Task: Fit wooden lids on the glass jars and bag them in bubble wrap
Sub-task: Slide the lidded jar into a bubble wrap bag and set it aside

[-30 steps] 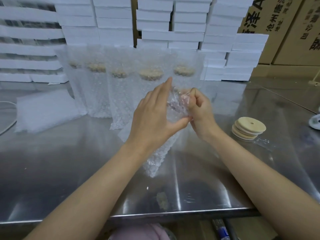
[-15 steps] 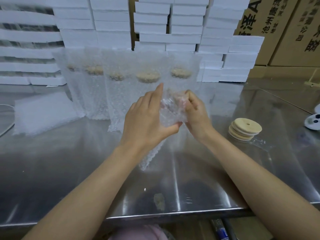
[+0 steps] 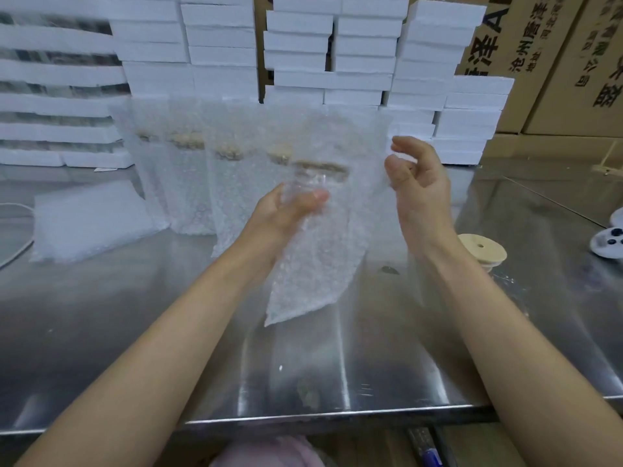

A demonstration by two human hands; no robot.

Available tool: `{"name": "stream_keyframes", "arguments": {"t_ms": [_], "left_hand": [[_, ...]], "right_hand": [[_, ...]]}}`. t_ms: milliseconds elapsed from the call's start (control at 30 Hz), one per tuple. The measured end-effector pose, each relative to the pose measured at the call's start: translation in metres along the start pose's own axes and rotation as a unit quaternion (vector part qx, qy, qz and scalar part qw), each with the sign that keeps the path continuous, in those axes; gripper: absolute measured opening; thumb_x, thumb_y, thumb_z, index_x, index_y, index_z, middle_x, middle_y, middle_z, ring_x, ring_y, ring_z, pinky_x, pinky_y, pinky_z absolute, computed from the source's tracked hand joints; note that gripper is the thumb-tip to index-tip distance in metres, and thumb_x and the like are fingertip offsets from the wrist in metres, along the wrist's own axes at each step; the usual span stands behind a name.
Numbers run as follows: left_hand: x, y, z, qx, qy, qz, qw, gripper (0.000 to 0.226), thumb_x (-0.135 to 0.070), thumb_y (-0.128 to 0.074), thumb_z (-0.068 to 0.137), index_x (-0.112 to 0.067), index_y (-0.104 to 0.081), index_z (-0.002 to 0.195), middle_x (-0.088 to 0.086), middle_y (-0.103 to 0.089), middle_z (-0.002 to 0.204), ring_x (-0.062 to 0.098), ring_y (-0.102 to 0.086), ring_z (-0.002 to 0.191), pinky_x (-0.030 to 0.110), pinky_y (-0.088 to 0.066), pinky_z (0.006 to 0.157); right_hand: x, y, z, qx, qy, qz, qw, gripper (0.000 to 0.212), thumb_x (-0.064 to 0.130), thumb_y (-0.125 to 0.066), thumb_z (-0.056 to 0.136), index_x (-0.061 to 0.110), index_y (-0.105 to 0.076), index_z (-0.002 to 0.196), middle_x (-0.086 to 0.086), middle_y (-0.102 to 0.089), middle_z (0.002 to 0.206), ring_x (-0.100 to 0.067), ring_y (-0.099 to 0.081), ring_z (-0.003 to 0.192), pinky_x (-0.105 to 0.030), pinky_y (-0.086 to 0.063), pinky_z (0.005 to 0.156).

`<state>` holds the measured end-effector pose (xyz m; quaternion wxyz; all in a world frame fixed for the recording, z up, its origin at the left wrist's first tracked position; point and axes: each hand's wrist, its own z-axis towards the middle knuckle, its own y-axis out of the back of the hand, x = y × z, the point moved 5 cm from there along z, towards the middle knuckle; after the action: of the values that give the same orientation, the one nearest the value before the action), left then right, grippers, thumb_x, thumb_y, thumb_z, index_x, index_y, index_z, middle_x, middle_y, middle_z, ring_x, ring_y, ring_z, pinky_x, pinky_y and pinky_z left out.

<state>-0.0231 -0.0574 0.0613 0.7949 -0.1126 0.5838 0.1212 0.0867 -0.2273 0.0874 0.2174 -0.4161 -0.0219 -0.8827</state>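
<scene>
The left hand (image 3: 286, 214) grips the bubble-wrap bag (image 3: 320, 264) at mid-height, thumb across the near face and fingers behind, and so clamps the jar (image 3: 310, 183) inside it. Held this way the bag hangs above the table (image 3: 135, 315) and its lower end droops free, probably so the jar can settle to the bottom before the bag is set down. The jar is well inside, upright or nearly so, its wooden lid (image 3: 320, 165) a tan band at the top.

The right hand (image 3: 421, 190) is raised at the bag's upper right edge with fingers loosely curled. Whether the thumb and forefinger pinch the film or have let it go cannot be told, because the clear wrap blurs against the skin.

Farther back, a row of bagged jars (image 3: 188, 183) stands upright, and this one likely joins them. To the near right lies a stack of spare lids (image 3: 478, 247), partly hidden by the right forearm. A flat pile of empty bags (image 3: 91, 220) lies to the left. White foam blocks (image 3: 364, 62) and cardboard cartons (image 3: 539, 62) fill the far side.

The jar's glass wall is hard to trace through the bubbles. A white object (image 3: 610, 241) is cut off at the right edge.
</scene>
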Motion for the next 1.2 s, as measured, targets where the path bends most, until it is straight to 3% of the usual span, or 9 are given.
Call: {"name": "stream_keyframes", "arguments": {"t_ms": [100, 233, 333, 600, 733, 833, 1033, 1133, 1200], "left_hand": [[-0.002, 0.002, 0.005, -0.013, -0.024, -0.057, 0.998, 0.03, -0.045, -0.06, 0.069, -0.024, -0.074, 0.084, -0.008, -0.074, 0.082, 0.008, -0.07, 0.08, 0.021, -0.052, 0.071], [-0.004, -0.002, 0.0, 0.004, -0.055, 0.012, 0.998, 0.042, -0.041, -0.064, 0.079, -0.012, -0.063, 0.109, -0.019, -0.071, 0.077, -0.006, -0.066, 0.078, 0.007, -0.047, 0.067], [0.002, -0.01, -0.007, 0.021, -0.08, 0.044, 0.996, 0.011, -0.029, -0.053, 0.095, -0.021, -0.061, 0.095, -0.029, -0.066, 0.069, -0.014, -0.061, 0.069, 0.003, -0.042, 0.064], [-0.004, -0.003, -0.006, -0.024, -0.179, 0.085, 0.98, 0.03, -0.02, -0.047, 0.1, 0.009, -0.054, 0.092, 0.0, -0.044, 0.075, 0.006, -0.043, 0.074, 0.022, -0.033, 0.068], [-0.007, 0.009, -0.008, -0.12, -0.182, 0.115, 0.969, 0.018, -0.024, -0.044, 0.102, -0.025, -0.061, 0.109, -0.023, -0.062, 0.09, -0.004, -0.059, 0.089, 0.013, -0.045, 0.08], [-0.011, 0.015, -0.013, -0.154, -0.188, 0.101, 0.965, 0.04, -0.055, -0.039, 0.093, -0.032, -0.057, 0.121, -0.011, -0.062, 0.119, 0.0, -0.057, 0.11, 0.019, -0.046, 0.09], [-0.002, 0.001, -0.015, -0.028, -0.161, 0.215, 0.963, 0.098, -0.078, -0.066, 0.061, -0.028, -0.036, 0.14, -0.02, -0.057, 0.127, -0.006, -0.055, 0.114, 0.013, -0.043, 0.093], [0.002, -0.001, -0.017, -0.061, -0.165, 0.215, 0.961, 0.077, -0.067, -0.076, 0.059, -0.051, -0.035, 0.122, -0.047, -0.052, 0.111, -0.026, -0.049, 0.103, -0.003, -0.036, 0.08], [-0.001, 0.006, -0.013, -0.097, -0.162, 0.15, 0.97, 0.073, -0.06, -0.077, 0.06, -0.043, -0.041, 0.12, -0.035, -0.06, 0.11, -0.017, -0.055, 0.102, 0.003, -0.041, 0.083]], "right_hand": [[-0.029, -0.017, -0.004, 0.135, -0.186, 0.066, 0.971, 0.071, 0.055, -0.08, 0.068, 0.019, -0.057, 0.124, -0.004, -0.054, 0.115, -0.014, -0.058, 0.098, -0.034, -0.055, 0.085], [-0.037, -0.034, -0.021, 0.269, -0.211, 0.09, 0.935, 0.05, 0.05, -0.077, 0.077, 0.025, -0.067, 0.119, 0.0, -0.067, 0.119, -0.019, -0.064, 0.11, -0.045, -0.055, 0.091], [-0.03, -0.029, -0.019, 0.247, -0.194, 0.119, 0.942, 0.063, 0.049, -0.082, 0.071, 0.016, -0.064, 0.122, -0.012, -0.063, 0.122, -0.031, -0.06, 0.112, -0.055, -0.049, 0.097], [-0.023, -0.018, -0.014, 0.176, -0.196, 0.115, 0.958, 0.049, 0.036, -0.085, 0.071, 0.004, -0.064, 0.101, -0.021, -0.055, 0.102, -0.029, -0.056, 0.101, -0.05, -0.047, 0.09], [-0.017, -0.014, -0.011, 0.115, -0.148, 0.08, 0.979, 0.023, 0.031, -0.08, 0.074, 0.015, -0.065, 0.067, 0.002, -0.054, 0.07, -0.008, -0.057, 0.07, -0.029, -0.053, 0.074], [-0.015, -0.011, -0.007, 0.089, -0.131, 0.057, 0.986, 0.038, 0.042, -0.08, 0.068, 0.008, -0.066, 0.078, -0.011, -0.048, 0.085, -0.012, -0.054, 0.078, -0.026, -0.051, 0.072], [-0.019, -0.019, -0.013, 0.141, -0.107, 0.008, 0.984, 0.016, 0.04, -0.08, 0.075, 0.025, -0.076, 0.071, 0.006, -0.069, 0.078, -0.011, -0.066, 0.077, -0.025, -0.054, 0.071], [-0.022, -0.022, -0.013, 0.14, -0.149, 0.094, 0.974, 0.03, 0.049, -0.069, 0.08, 0.021, -0.079, 0.073, 0.003, -0.074, 0.081, -0.013, -0.071, 0.08, -0.025, -0.056, 0.072], [-0.032, -0.024, -0.014, 0.139, -0.227, 0.119, 0.957, 0.04, 0.045, -0.053, 0.092, 0.018, -0.08, 0.079, -0.001, -0.076, 0.088, -0.015, -0.072, 0.082, -0.03, -0.057, 0.075]]}}
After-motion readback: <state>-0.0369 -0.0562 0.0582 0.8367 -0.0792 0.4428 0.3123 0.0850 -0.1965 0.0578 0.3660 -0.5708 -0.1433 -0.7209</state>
